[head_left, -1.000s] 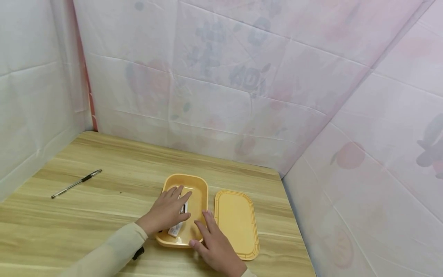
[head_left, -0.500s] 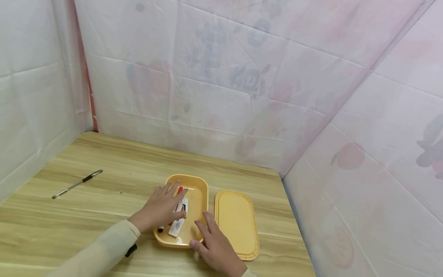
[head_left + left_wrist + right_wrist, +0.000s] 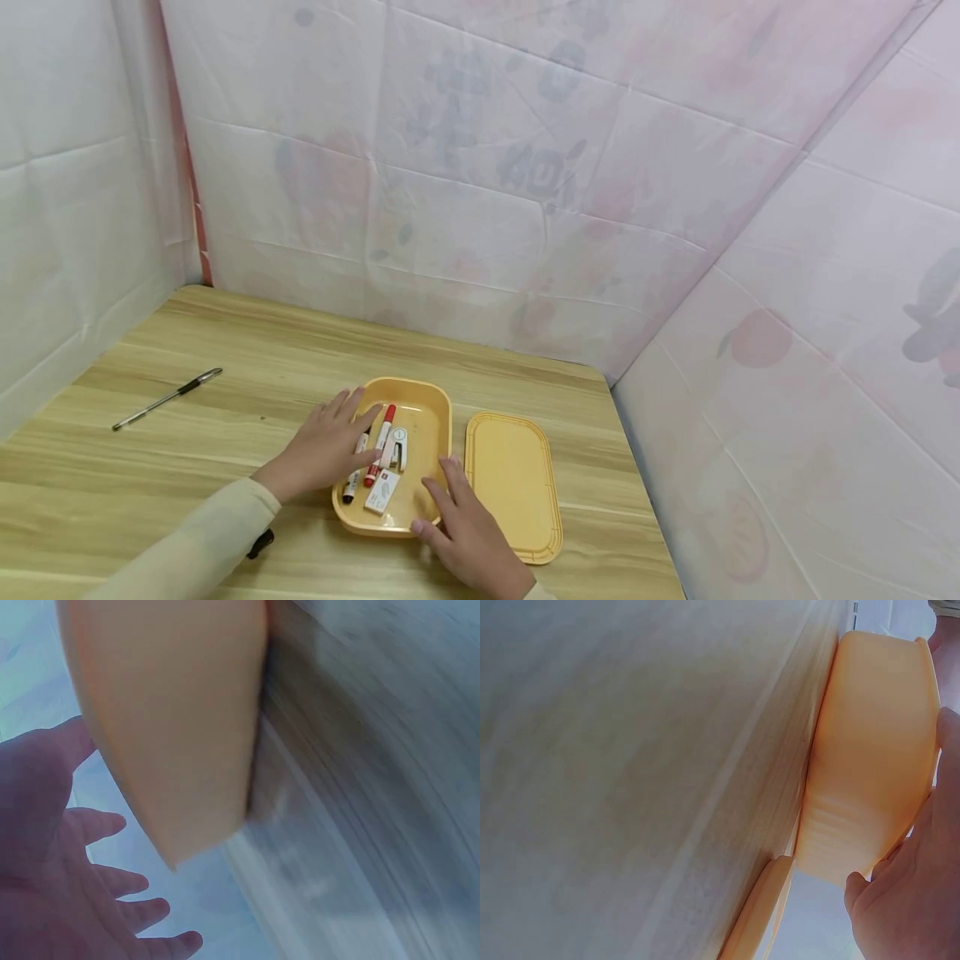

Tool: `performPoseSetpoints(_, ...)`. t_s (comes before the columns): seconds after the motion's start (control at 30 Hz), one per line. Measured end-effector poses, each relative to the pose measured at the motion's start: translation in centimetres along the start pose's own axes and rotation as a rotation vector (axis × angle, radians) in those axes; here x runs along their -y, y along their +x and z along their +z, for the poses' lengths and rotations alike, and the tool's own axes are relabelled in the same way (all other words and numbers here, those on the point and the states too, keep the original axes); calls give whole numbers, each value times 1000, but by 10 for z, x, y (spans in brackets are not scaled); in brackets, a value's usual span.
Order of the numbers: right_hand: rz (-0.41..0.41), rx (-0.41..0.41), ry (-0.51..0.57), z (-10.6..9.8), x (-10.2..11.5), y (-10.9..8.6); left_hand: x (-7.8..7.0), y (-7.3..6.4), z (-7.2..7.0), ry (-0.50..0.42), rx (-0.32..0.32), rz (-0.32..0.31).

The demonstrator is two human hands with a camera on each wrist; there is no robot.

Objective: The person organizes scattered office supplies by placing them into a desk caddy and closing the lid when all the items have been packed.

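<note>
A yellow plastic box [image 3: 427, 421] stands uncovered on the wooden table in the head view. Inside lie a red-capped marker [image 3: 389, 416], a black-capped marker [image 3: 349, 492], a small stapler [image 3: 398, 437] and a little white carton [image 3: 382, 492]. My left hand [image 3: 322, 446] hovers at the left rim, fingers spread, holding nothing; its thumb overlaps the markers in this view. In the left wrist view, that hand [image 3: 45, 847] is beside the box wall [image 3: 172, 712]. Fingertips of my right hand [image 3: 472, 533] rest at the right rim, fingers loosely extended, thumb near the front corner.
The matching yellow lid [image 3: 513, 483] lies flat just right of the box, partly behind the right hand. A pen [image 3: 168, 398] with a black grip lies at the table's left. Printed white sheets [image 3: 465, 208] hang around the table's back and sides.
My left hand has drawn back leftward from over the box to its left rim, uncovering the markers, stapler and carton. The right hand stays in place.
</note>
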State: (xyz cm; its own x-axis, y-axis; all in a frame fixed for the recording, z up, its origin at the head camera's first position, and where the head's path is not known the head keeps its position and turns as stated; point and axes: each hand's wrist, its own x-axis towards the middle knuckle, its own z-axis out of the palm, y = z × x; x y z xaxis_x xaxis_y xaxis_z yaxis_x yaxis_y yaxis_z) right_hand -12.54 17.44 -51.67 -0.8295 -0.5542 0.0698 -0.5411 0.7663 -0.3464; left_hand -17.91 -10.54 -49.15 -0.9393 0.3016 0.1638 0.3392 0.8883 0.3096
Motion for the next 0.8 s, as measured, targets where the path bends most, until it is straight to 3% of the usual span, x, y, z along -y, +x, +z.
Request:
performPoseSetpoints(0.27, 0, -5, -6, 0, 0, 0, 28, -15, -11, -65, -52, -53)
performPoseSetpoints(0.57, -3, -13, -14, 1, -1, 0, 63, -37, -21, -17, -56, -81)
performPoseSetpoints(0.8, 0, -8, -7, 1, -1, 0, 79, -51, -29, 0, -74, -86)
